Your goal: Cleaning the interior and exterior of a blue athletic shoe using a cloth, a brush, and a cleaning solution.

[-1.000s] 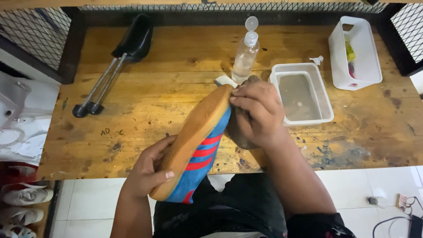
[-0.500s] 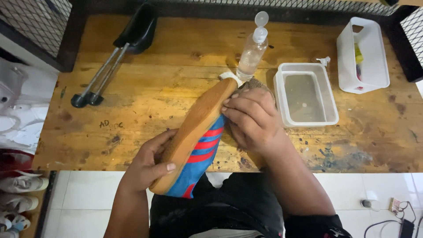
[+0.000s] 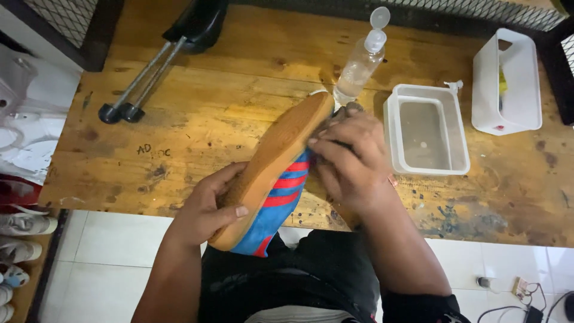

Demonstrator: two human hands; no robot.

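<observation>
Both hands are on one shoe (image 3: 281, 173), a blue trainer with red stripes and a tan gum sole, held tilted over the near edge of the wooden workbench (image 3: 197, 119) with the sole turned up and the toe pointing away from the person. The left hand (image 3: 206, 209) wraps the heel end, thumb across the sole, fingers clamped on it; this appears to steady the shoe at an angle. The right hand (image 3: 353, 164) presses against the shoe's side near the toe, fingers curled together; something pale shows at the toe end, but whether it is gripped cannot be told.

Just beyond the shoe's toe stands a clear plastic bottle (image 3: 359, 66), its flip cap open. To the right of the shoe sits a shallow white tub (image 3: 391, 128) holding cloudy liquid, within easy reach. Further right of it stands a white caddy (image 3: 478, 90). Well to the left of the shoe lies a black shoe tree (image 3: 197, 27) on metal rods.
</observation>
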